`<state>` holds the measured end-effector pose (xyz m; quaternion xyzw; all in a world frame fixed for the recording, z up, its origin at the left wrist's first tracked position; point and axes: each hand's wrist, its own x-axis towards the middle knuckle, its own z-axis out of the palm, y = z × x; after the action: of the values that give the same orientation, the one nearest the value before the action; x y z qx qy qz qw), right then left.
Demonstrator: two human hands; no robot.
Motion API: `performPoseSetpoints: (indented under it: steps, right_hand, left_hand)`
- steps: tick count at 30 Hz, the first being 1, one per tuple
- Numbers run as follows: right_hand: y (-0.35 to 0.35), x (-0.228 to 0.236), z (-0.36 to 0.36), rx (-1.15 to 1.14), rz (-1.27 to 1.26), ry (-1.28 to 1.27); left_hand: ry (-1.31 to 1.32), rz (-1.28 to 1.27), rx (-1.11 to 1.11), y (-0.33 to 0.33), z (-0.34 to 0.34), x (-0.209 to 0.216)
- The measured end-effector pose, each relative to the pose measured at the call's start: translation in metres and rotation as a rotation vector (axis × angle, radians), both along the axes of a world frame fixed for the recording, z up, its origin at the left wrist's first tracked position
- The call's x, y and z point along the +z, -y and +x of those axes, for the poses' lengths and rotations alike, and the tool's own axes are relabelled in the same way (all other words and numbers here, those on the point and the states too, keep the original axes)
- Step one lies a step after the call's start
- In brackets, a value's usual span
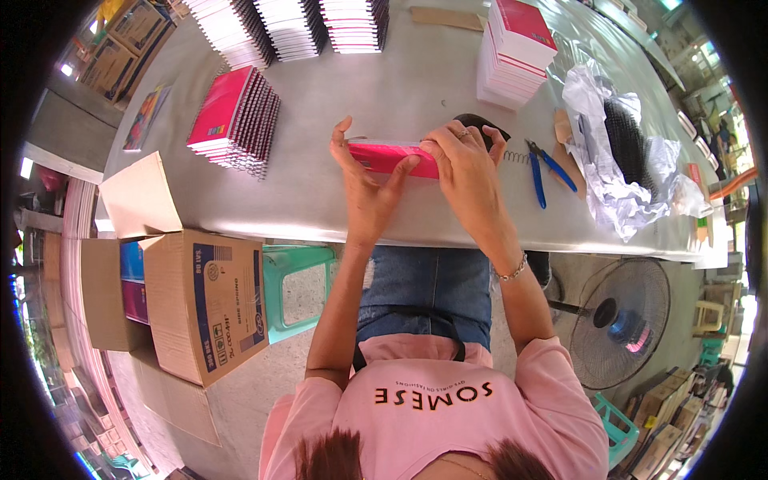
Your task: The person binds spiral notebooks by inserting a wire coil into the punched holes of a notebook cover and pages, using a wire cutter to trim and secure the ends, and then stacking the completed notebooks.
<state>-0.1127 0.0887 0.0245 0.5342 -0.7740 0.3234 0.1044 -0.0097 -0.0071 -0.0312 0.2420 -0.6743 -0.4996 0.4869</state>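
1. The work in hand looks like fitting a wire coil along one notebook's edge. The pink notebook point(386, 160) is at the centre of the frame, held just above the counter point(312, 192).
2. The left hand point(370, 188) grips its left end, thumb across the cover; the right hand point(466, 172) closes over its right end, fingers bent at the upper edge.
3. One thin coil point(515, 157) pokes out right of the right hand; whether it already runs through the notebook cannot be told.
4. The next move probably calls for a steady left grip while the right feeds or seats the coil.
5. Counted: one held notebook; three coil-bound stacks point(354, 28) at upper left, cut by the frame; one smaller bound stack point(232, 120) below them; one stack without visible coils point(516, 64) at upper right; one blue-handled cutter point(538, 174); one black coil bundle point(628, 140) in crumpled wrapping point(588, 120).
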Motion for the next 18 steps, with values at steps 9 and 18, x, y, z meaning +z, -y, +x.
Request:
performPoseSetpoints:
  steps: [9,18]
  right_hand:
    - [0.005,-0.005,0.002,0.027,-0.086,-0.062]
    - [0.007,-0.008,0.0,0.018,-0.107,-0.01]
  left_hand:
    - [0.076,0.025,-0.017,0.005,0.002,-0.001]
    - [0.056,0.032,-0.025,0.007,0.0,-0.007]
